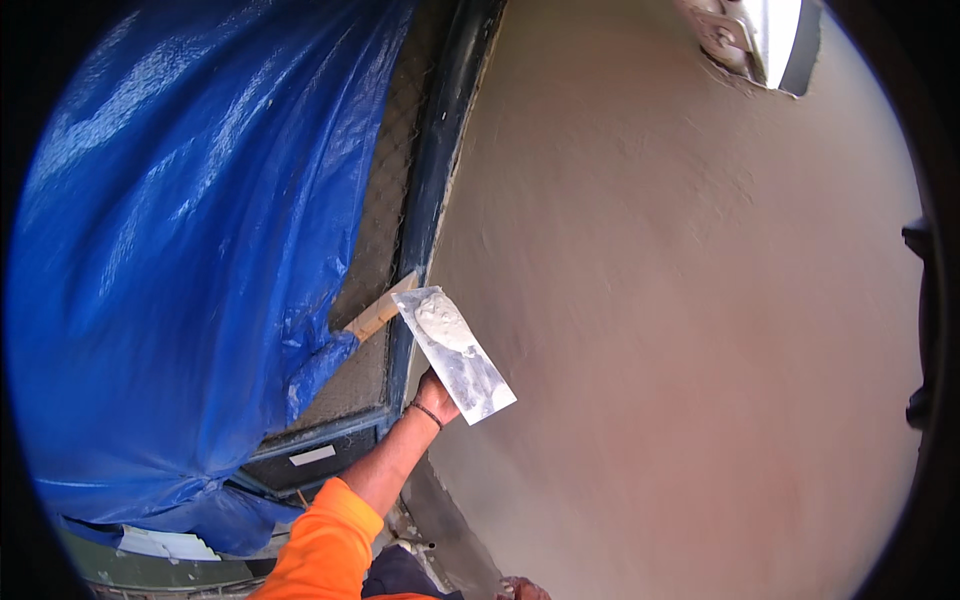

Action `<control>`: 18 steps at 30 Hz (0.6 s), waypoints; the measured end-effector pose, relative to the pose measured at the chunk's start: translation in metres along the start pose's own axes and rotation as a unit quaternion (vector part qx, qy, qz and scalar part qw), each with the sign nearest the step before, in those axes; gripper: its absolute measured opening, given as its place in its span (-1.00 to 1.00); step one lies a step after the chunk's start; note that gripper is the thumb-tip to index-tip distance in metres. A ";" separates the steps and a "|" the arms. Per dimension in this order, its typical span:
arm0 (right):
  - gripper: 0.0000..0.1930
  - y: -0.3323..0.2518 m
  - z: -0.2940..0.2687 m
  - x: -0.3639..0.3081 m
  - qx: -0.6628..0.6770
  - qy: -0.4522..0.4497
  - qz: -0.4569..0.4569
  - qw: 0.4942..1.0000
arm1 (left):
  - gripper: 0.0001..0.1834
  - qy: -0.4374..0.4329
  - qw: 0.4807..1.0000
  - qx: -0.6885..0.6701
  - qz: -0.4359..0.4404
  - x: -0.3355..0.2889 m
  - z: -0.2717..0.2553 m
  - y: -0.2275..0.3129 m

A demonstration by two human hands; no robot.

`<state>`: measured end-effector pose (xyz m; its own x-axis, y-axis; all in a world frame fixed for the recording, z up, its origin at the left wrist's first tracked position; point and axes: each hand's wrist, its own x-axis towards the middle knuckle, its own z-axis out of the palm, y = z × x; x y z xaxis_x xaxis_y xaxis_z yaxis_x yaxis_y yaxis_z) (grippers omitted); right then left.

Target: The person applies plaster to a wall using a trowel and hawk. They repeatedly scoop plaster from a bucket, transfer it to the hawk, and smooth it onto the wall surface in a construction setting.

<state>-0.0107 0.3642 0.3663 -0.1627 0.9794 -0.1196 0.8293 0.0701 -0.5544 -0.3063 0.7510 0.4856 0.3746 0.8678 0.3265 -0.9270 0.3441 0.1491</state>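
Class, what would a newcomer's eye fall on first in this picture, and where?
The shiny blue tarpaulin filling the left side probably catches the eye first. Next comes the rectangular plastering trowel near the middle, held from below in the left hand, with a lump of pale plaster on it. A brownish plastered wall spans the right.

Silvery trowel, plain blue tarp
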 end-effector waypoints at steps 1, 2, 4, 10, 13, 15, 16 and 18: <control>-0.62 0.002 0.009 -0.003 -0.004 0.001 0.004 1.000 | -0.59 -0.016 1.000 0.003 0.002 0.003 0.003 0.001; -0.57 0.004 0.015 -0.010 -0.009 -0.071 0.079 0.994 | -0.59 0.037 0.999 0.001 0.012 0.008 0.007 0.002; -0.58 0.006 0.029 -0.019 0.014 -0.088 0.096 0.991 | -0.60 0.006 1.000 0.008 0.016 0.016 0.015 0.007; -0.52 0.010 0.074 -0.055 0.018 -0.075 0.120 0.990 | -0.59 0.008 0.993 0.117 0.025 0.030 0.045 0.013; -0.49 0.017 0.106 -0.070 0.011 -0.073 0.136 0.988 | -0.60 0.038 0.984 0.169 0.029 0.038 0.059 0.021; -0.47 0.026 0.133 -0.083 0.008 -0.072 0.151 0.986 | -0.59 0.047 0.980 0.190 0.025 0.041 0.067 0.023; -0.46 0.031 0.148 -0.091 0.008 -0.073 0.161 0.984 | -0.60 0.057 0.975 0.212 0.031 0.041 0.075 0.025; -0.44 0.042 0.177 -0.105 0.009 -0.079 0.187 0.979 | -0.65 0.119 0.961 0.248 0.039 0.046 0.090 0.026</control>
<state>-0.0529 0.2304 0.2097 0.0684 0.8940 -0.4428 0.8379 -0.2924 -0.4609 -0.3120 0.7675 0.5881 0.2356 0.9617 0.1403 -0.8081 0.1137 0.5780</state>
